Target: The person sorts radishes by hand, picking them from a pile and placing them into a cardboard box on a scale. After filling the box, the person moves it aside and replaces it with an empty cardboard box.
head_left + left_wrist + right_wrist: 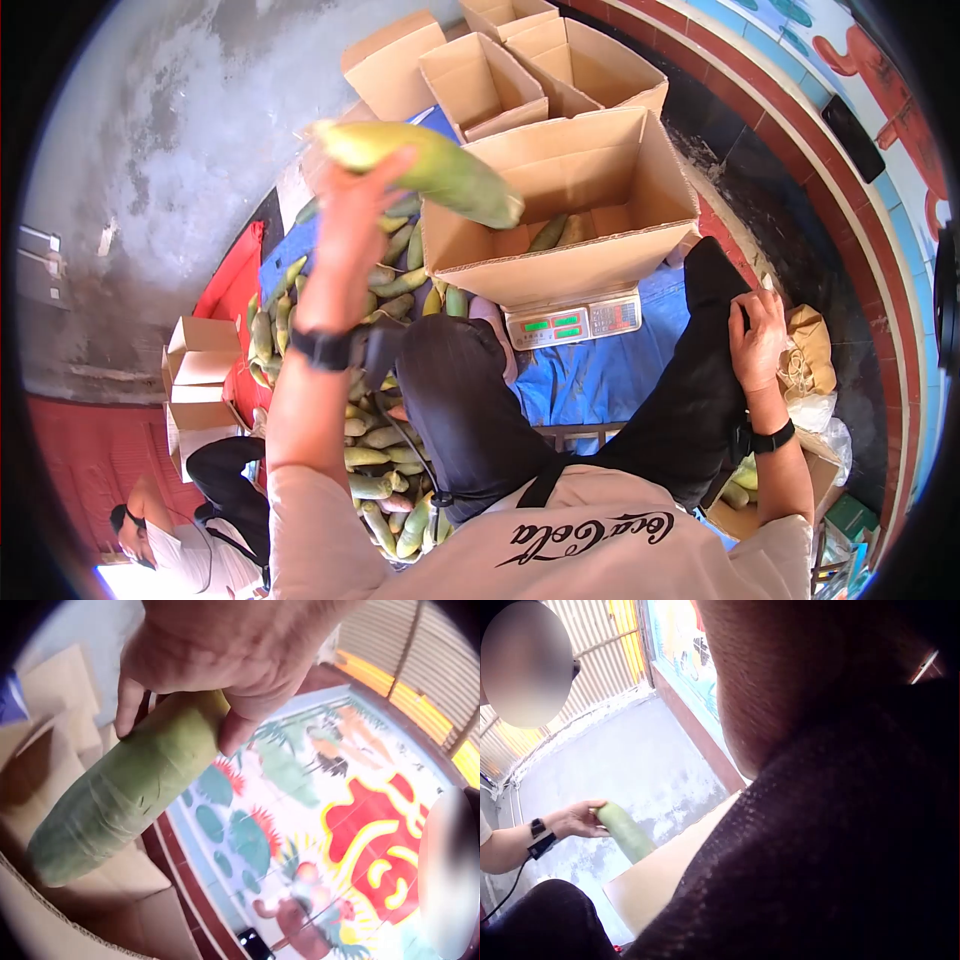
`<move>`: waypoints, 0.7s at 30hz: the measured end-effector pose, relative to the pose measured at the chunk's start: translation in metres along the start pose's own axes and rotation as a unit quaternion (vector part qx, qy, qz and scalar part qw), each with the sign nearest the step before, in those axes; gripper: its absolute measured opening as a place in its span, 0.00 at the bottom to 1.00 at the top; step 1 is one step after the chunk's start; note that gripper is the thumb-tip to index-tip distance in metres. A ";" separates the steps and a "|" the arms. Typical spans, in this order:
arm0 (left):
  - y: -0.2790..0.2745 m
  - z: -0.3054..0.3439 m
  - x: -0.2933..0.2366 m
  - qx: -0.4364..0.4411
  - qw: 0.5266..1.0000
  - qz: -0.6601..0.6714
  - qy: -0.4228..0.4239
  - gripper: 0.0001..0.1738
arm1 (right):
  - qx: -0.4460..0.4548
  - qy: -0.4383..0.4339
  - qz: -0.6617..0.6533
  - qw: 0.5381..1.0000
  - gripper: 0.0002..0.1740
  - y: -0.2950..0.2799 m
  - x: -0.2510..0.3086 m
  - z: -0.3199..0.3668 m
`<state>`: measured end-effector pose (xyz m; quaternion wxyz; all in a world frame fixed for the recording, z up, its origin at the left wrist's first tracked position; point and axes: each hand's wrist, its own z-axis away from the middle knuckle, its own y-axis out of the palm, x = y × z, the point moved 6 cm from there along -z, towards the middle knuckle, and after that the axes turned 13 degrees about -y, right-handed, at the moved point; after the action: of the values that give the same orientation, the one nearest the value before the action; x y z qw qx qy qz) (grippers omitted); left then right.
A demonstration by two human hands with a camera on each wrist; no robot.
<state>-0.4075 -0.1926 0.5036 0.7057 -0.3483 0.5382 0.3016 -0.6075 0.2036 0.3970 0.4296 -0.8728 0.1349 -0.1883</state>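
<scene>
My left hand (352, 215) grips a large green radish (430, 172) at its paler end, thumb on one side and fingers on the other. The radish is held at a tilt, its darker end over the left edge of an open cardboard box (570, 268). In the left wrist view, creases show on the radish (127, 791). Inside the box lie a few more radishes (548, 233). Under it is a digital scale (572, 322) with lit green displays. My right hand (758, 340) rests on my right knee and holds nothing.
Many green radishes (385, 437) lie piled at my left on a blue sheet (580, 385). Several open cardboard boxes (480, 85) stand behind the scale. Another person (190, 545) sits at the lower left. A phone (853, 138) lies on the painted tiles at the right.
</scene>
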 end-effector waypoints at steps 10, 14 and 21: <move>0.185 -0.092 0.084 0.157 0.973 -0.039 -0.163 0.22 | -0.010 0.025 -0.048 0.998 0.06 -0.005 -0.011 -0.001; 0.166 -0.117 0.133 0.101 0.962 -0.068 -0.243 0.12 | -0.015 0.032 -0.064 0.997 0.06 -0.006 -0.013 -0.003; 0.105 -0.115 0.128 0.140 0.934 -0.213 -0.250 0.07 | -0.012 0.020 -0.067 0.997 0.06 -0.003 -0.010 -0.004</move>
<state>-0.5244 -0.2191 0.3418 0.9066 -0.2659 0.2947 0.1436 -0.6180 0.2061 0.3994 0.4023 -0.8813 0.0865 -0.2323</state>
